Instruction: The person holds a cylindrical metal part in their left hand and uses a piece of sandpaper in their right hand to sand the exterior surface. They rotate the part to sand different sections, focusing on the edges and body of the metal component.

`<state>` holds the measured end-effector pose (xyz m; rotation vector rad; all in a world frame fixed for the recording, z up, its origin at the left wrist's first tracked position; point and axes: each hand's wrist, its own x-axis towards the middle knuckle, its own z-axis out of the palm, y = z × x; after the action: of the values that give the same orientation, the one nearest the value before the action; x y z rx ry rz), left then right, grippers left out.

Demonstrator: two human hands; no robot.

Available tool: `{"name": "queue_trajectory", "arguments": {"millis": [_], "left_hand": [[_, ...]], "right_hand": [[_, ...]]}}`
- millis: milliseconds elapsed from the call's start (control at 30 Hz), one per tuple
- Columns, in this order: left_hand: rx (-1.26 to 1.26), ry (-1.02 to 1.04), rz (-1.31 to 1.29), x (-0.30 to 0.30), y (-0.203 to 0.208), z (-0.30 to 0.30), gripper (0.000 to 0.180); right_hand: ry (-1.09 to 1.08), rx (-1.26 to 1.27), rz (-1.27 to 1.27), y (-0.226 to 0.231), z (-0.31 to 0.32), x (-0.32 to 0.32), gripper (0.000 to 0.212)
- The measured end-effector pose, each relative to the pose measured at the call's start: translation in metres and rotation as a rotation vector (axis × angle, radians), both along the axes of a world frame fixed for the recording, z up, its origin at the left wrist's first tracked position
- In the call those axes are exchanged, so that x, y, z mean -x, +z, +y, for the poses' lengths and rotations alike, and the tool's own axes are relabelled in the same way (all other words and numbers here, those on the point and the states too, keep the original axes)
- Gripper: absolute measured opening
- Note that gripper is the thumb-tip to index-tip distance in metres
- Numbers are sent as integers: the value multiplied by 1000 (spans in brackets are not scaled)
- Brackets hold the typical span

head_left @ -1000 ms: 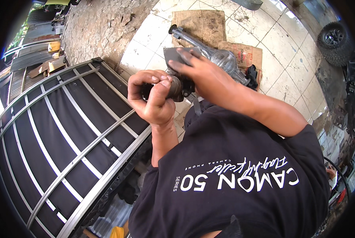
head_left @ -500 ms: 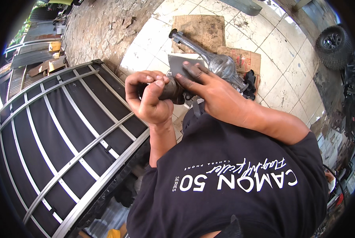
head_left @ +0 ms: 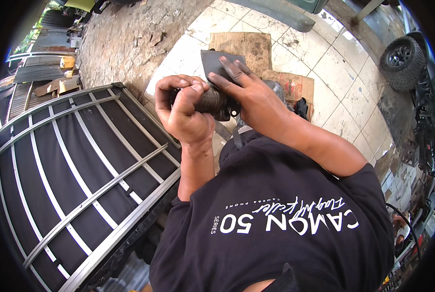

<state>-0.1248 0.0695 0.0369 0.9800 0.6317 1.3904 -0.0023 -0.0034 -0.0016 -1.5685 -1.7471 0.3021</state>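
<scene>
A dark, greasy, roughly cylindrical metal part (head_left: 211, 101) is held up in front of my chest. My left hand (head_left: 187, 109) is closed around its left end, thumb and fingertips meeting on top. My right hand (head_left: 259, 97) has a thin dark grey sheet (head_left: 211, 61), which looks like sandpaper, under its blackened fingers at the part's far right side. The right thumb is hidden, as is most of the contact between sheet and metal. A small lug with a hole sticks out of the part below the right hand.
Beyond my hands, flattened cardboard (head_left: 242, 45) lies on white floor tiles. A grey axle housing (head_left: 276, 90) there is mostly hidden by my right hand. At left stands a black panel with metal bars (head_left: 96, 160). An off-road wheel (head_left: 402, 61) is at far right.
My right hand and the grey sheet have shifted a little away from my body, and the sheet's angle differs. The view has also moved, so the axle housing is now mostly covered.
</scene>
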Motion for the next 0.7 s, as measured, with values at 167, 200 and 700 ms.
{"name": "queue_trajectory", "arguments": {"millis": [167, 200, 700], "left_hand": [[61, -39, -109, -1, 17, 10, 14], [48, -42, -124, -3, 18, 11, 14], [-90, 30, -147, 1, 39, 31, 16]], "right_hand": [[20, -46, 24, 5, -23, 5, 73], [6, -52, 32, 8, -19, 4, 73], [-16, -97, -111, 40, 9, 6, 71]]}}
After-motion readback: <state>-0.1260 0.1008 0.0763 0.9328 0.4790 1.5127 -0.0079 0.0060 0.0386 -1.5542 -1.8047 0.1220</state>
